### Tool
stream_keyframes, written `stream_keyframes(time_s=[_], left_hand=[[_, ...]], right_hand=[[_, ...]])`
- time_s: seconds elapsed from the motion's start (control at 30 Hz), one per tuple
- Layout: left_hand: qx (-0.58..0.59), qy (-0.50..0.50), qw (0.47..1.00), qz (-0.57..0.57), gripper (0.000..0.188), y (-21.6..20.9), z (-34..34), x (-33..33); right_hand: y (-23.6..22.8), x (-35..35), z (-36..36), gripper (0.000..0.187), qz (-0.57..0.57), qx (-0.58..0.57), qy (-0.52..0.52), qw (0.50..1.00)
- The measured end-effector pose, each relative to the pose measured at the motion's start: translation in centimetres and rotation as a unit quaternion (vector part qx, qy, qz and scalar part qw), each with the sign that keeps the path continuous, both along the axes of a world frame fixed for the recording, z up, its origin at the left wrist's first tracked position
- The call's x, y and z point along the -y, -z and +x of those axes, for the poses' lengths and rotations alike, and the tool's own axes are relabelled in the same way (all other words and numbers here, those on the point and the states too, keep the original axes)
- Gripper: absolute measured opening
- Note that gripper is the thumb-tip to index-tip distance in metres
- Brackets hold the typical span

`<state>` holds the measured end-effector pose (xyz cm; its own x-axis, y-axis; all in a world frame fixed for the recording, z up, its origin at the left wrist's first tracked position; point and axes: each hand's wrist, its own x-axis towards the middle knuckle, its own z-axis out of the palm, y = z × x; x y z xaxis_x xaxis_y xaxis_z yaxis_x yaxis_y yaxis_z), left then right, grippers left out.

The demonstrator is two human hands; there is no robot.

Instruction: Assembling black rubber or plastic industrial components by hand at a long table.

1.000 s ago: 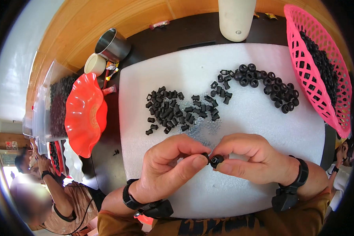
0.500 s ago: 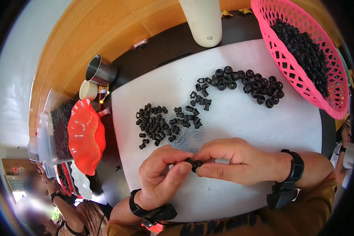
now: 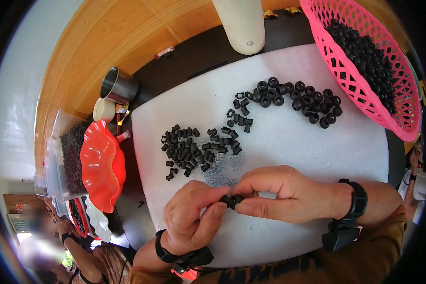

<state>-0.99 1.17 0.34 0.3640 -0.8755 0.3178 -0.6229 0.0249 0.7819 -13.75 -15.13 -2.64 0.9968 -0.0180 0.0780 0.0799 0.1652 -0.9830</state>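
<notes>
Between the fingertips of both hands is a small black cord lock (image 3: 231,202), partly covered by the fingers. My left hand (image 3: 189,218) pinches its left end with thumb and index finger. My right hand (image 3: 284,196) grips the other end the same way. Just beyond the hands lie many tiny clear, shiny pieces (image 3: 217,175), perhaps springs. A heap of black plungers (image 3: 187,152) spreads to their left, and a few more plungers (image 3: 244,111) lie farther back. Round black cord-lock shells (image 3: 312,102) with holes form a loose band at the back right.
A white foam board (image 3: 317,156) covers the dark table (image 3: 170,71). A pink basket (image 3: 338,71) of black parts stands far right. At left are a red wavy dish (image 3: 102,165), a metal cup (image 3: 120,85) and a clear bin (image 3: 57,142). Another person's arm (image 3: 80,253) shows lower left.
My left hand has shifted slightly, its thumb and index finger a little farther apart, uncovering more of the cord lock. My right hand stays nearly in place. The view has shifted slightly.
</notes>
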Motion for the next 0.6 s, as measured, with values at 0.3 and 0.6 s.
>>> stream_keyframes(time_s=[0.3, 0.6], left_hand=[[0.006, -0.025, 1.0, -0.011, 0.02, 0.26, -0.09, -0.05], [0.145, -0.01, 0.989, -0.022, 0.024, -0.35, 0.04, 0.46]], right_hand=[[0.15, -0.13, 0.06, 0.019, -0.021, 0.024, 0.019, 0.999], [0.12, -0.11, 0.03, 0.018, -0.026, 0.022, 0.036, 0.999]])
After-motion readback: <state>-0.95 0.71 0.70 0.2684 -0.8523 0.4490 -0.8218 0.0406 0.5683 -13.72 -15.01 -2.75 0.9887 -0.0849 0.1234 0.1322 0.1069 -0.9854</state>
